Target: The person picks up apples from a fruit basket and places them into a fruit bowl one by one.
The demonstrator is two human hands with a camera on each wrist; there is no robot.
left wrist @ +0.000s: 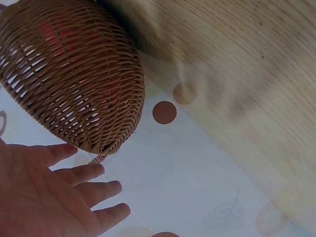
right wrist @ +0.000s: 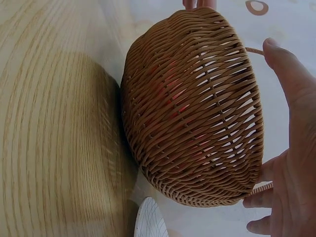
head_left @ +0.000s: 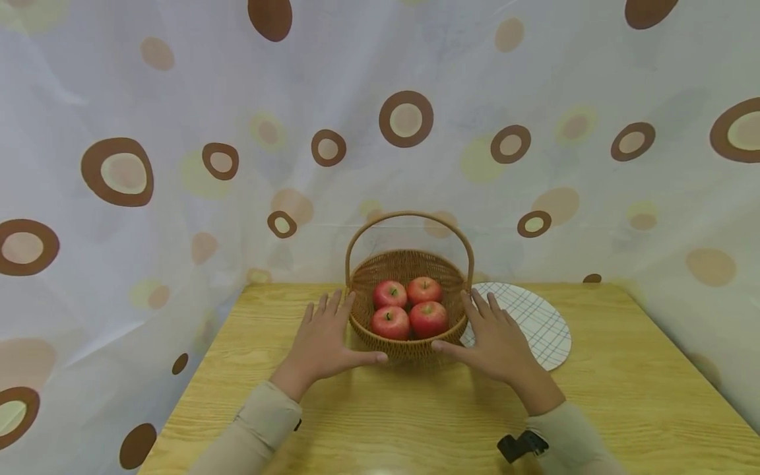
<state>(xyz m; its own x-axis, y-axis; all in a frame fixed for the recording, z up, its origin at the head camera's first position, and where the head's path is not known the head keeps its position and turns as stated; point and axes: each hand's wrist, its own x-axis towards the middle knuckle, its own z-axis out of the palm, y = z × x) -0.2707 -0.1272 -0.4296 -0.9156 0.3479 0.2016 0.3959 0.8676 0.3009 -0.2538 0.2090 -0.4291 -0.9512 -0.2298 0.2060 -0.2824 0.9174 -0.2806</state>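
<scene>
A brown wicker basket [head_left: 410, 349] with an arched handle [head_left: 410, 214] stands on the table and holds several red apples [head_left: 429, 320]. At its left side is my left hand [head_left: 323, 343], fingers spread and straight, the index fingertip by the rim. My right hand [head_left: 493, 340] mirrors it on the right side, thumb near the front rim. Both wrist views show the woven side of the basket [left wrist: 74, 74] beside extended fingers [right wrist: 259, 200]; whether the fingertips touch it is hard to tell. Neither hand curls round anything.
A round white mat [head_left: 540, 326] with a checked pattern lies right of the basket, partly behind my right hand. The wooden table [head_left: 380, 422] ends at a white curtain [head_left: 380, 178] with brown spots, close behind the basket.
</scene>
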